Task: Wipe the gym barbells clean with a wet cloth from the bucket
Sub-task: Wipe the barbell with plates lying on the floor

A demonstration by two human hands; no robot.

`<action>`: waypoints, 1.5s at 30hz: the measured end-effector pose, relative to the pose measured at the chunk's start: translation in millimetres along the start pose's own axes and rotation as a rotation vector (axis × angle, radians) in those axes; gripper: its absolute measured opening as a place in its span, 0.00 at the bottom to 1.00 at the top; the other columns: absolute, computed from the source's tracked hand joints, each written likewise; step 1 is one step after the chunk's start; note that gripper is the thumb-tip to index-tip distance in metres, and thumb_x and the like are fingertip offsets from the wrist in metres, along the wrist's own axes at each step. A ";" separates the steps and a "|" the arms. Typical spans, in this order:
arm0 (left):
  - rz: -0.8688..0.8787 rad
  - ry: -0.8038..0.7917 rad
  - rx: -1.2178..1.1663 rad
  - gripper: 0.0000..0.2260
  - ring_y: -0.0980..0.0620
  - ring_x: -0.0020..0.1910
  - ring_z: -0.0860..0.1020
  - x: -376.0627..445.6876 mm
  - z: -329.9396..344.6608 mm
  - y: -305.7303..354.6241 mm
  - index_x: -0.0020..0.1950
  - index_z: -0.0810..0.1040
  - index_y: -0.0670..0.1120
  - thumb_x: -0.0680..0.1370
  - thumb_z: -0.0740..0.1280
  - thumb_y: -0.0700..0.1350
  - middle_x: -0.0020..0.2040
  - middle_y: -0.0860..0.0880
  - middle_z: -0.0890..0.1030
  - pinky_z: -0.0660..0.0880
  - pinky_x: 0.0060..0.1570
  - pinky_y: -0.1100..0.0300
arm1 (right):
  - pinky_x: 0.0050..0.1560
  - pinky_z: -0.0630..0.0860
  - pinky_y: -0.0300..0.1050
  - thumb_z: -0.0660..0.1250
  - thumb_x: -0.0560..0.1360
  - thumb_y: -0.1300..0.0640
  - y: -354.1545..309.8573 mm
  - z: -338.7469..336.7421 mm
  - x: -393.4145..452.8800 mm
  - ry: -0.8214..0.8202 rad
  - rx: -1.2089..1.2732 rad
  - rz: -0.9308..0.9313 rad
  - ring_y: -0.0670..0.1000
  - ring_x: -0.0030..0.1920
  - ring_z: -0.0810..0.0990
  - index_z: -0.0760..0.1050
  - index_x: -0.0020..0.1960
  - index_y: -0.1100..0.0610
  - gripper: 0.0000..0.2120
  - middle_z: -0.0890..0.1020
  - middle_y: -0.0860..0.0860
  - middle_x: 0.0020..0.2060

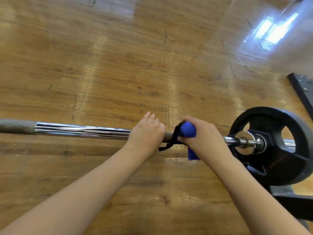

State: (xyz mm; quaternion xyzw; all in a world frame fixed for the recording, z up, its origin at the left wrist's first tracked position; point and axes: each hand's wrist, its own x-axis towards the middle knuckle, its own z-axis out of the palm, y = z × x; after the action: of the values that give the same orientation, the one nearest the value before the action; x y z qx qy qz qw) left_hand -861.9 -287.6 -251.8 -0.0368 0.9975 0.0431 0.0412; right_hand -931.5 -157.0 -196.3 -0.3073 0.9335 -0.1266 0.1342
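Barbell (81,130) lies horizontal above the wooden floor (118,73), black weight plate (274,146) at its right end. Right hand (203,134) grips the blue cloth (188,129) wrapped round the bar beside the plate. Left hand (146,134) rests on the bar just left of the cloth, fingers nearly straight.

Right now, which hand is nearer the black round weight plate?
Right. The right hand grips the blue cloth just beside the weight plate; the left hand rests farther along the bar.
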 end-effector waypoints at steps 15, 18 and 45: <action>0.009 0.008 0.011 0.18 0.44 0.73 0.61 -4.7 -4.4 -0.6 0.68 0.66 0.39 0.79 0.51 0.35 0.68 0.40 0.71 0.43 0.73 0.53 | 0.72 0.58 0.47 0.71 0.73 0.59 22.7 41.4 -16.2 0.076 -0.012 -0.283 0.52 0.72 0.62 0.59 0.75 0.62 0.35 0.65 0.54 0.72; 0.012 0.026 0.018 0.20 0.44 0.72 0.63 -3.7 -1.6 -1.1 0.68 0.66 0.38 0.77 0.49 0.35 0.66 0.41 0.72 0.44 0.74 0.53 | 0.67 0.68 0.55 0.72 0.65 0.73 14.2 55.0 -2.3 0.170 -0.055 -0.357 0.60 0.65 0.71 0.69 0.67 0.68 0.31 0.73 0.61 0.64; 0.033 0.185 -0.049 0.11 0.43 0.35 0.82 -6.5 0.6 0.9 0.35 0.79 0.39 0.61 0.59 0.33 0.30 0.42 0.80 0.77 0.52 0.46 | 0.62 0.71 0.52 0.62 0.69 0.70 49.1 63.2 -6.3 0.275 0.039 -0.515 0.56 0.62 0.72 0.72 0.64 0.60 0.24 0.74 0.54 0.62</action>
State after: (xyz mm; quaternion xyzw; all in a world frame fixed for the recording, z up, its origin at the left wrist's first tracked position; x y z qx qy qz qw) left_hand -855.6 -286.2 -251.7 -0.0252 0.9962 0.0645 -0.0528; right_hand -932.3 -124.7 -269.7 -0.5117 0.8315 -0.2149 -0.0242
